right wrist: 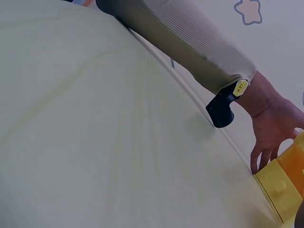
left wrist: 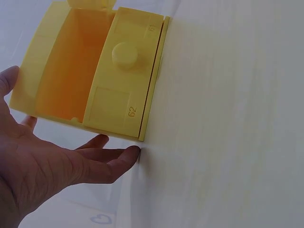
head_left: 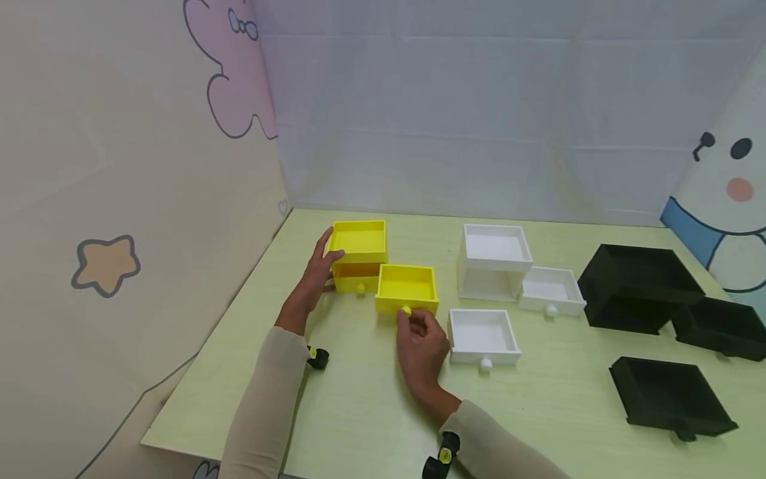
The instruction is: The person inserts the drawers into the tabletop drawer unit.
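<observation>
The right hand [head_left: 423,349] pinches the knob [head_left: 407,311] of a yellow drawer [head_left: 407,285], thumb and fingers closed on it, probably because the knob gives a small, sure hold and leaves the drawer's body free of the hand. That drawer sits just in front of the right side of the yellow cabinet [head_left: 359,243]; whether its base touches the table [head_left: 365,406] I cannot tell. The left hand [head_left: 311,279] grasps nothing: its fingers lie spread along the cabinet's left side with the thumb at the front edge, seemingly to steady it. A second drawer [left wrist: 102,102] fills the cabinet's lower bay (its front carries moulded numbers), under a gap. To the right stand a white cabinet [head_left: 495,243] and a black cabinet [head_left: 637,286], each with two drawers outside it, knobs towards the person, presumably for easy reach.
</observation>
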Demonstrator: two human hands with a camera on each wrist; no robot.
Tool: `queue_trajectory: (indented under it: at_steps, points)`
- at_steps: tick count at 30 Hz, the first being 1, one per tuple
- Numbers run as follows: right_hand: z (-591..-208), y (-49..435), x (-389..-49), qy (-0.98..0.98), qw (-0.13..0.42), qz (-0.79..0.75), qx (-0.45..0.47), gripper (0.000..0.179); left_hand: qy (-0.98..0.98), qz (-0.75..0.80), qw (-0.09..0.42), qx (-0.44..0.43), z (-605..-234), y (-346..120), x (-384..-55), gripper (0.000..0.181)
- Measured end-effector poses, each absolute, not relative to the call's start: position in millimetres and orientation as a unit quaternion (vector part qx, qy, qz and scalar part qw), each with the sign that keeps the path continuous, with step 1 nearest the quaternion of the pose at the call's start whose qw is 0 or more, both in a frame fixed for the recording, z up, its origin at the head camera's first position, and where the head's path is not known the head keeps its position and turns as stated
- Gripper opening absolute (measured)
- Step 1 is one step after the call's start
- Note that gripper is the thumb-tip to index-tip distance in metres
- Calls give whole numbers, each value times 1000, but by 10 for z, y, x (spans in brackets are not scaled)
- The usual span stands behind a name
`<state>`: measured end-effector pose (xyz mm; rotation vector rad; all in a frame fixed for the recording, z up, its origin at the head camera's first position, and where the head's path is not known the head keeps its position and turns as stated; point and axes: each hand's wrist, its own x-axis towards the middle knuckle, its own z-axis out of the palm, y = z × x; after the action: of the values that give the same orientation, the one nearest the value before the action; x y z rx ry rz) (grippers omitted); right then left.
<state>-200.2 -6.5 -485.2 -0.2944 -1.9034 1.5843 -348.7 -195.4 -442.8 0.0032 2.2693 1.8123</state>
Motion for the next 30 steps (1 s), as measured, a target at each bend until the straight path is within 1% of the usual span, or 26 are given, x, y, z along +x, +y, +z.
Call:
queue_trajectory:
  at_steps: [9,15,21,30]
  points:
    - [-4838,-116,-1986,-724,319,603,-97,16,772,626,108,4,-4422,-1961,-3489,57]
    - [-4827,-158,-1965,-727,318,601,-93,16,774,623,114,-6,-4418,-1948,-3488,58]
    - [-4836,-179,-1995,-727,327,598,-83,16,773,625,108,1,-4411,-1951,-3495,58]
    - [-4846,-243,-1963,-731,282,615,-87,13,765,636,102,20,-4453,-1950,-3490,57]
